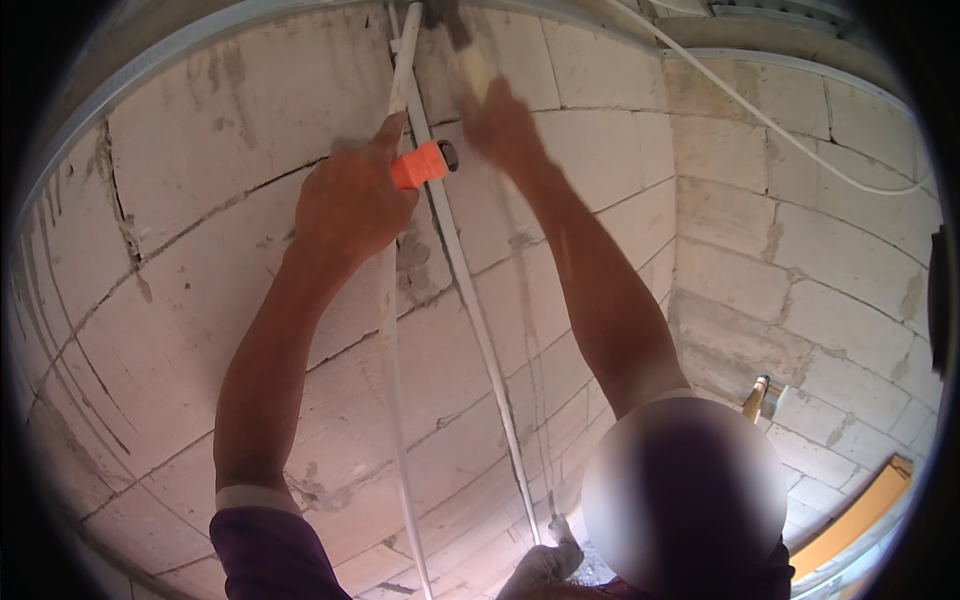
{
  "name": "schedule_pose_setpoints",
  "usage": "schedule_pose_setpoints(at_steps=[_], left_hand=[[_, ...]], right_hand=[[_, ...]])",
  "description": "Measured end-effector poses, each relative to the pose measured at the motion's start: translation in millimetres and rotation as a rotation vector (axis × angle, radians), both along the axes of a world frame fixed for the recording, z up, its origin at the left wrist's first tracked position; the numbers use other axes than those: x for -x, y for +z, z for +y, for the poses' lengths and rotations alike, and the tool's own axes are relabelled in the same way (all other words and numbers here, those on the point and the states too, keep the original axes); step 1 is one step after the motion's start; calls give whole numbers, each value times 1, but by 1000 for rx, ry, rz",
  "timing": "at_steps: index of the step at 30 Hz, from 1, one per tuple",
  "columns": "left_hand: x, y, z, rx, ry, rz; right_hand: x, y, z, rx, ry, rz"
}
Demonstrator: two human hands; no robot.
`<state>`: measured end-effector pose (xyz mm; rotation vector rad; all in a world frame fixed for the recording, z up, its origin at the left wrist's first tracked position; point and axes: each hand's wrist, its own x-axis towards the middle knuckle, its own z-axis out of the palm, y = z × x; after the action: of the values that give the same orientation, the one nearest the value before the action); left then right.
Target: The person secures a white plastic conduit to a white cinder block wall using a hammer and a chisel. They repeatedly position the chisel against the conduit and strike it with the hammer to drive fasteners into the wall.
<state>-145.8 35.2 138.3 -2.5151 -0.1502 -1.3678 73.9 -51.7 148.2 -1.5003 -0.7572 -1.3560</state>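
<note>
My left hand [352, 200] is raised against the block wall, closed around a bright orange tool handle [418, 166] with a round dark end pointing right. Its index finger stretches up along a white pipe [404, 75]. To the right, my right hand [497, 125] is closed on the pale handle of a hammer [472, 65], blurred by motion. The hammer's dark head is hard to make out near the top edge. Between my hands, a straight pale conduit [470, 290] runs down the wall in a groove. A second thin white pipe [390, 340] hangs just left of it.
A block wall [200, 350] fills the view and meets another wall [800, 250] at the right corner. Along the top runs a metal channel [190, 55]. A white cable [790, 135] loops at upper right. An orange-brown board [850, 520] and a blurred patch lie lower right.
</note>
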Motion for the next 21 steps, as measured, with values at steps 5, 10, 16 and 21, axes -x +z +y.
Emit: schedule_pose_setpoints(at_steps=[5, 10, 16, 21], left_hand=[[10, 6, 7, 19, 41, 31], [10, 6, 4, 36, 2, 24], [8, 6, 5, 16, 15, 19], [9, 5, 6, 1, 21, 16]], right_hand=[[38, 7, -25, 57, 207, 64], [73, 24, -31, -150, 286, 26], [34, -3, -12, 56, 208, 172], [67, 13, -23, -165, 289, 84]])
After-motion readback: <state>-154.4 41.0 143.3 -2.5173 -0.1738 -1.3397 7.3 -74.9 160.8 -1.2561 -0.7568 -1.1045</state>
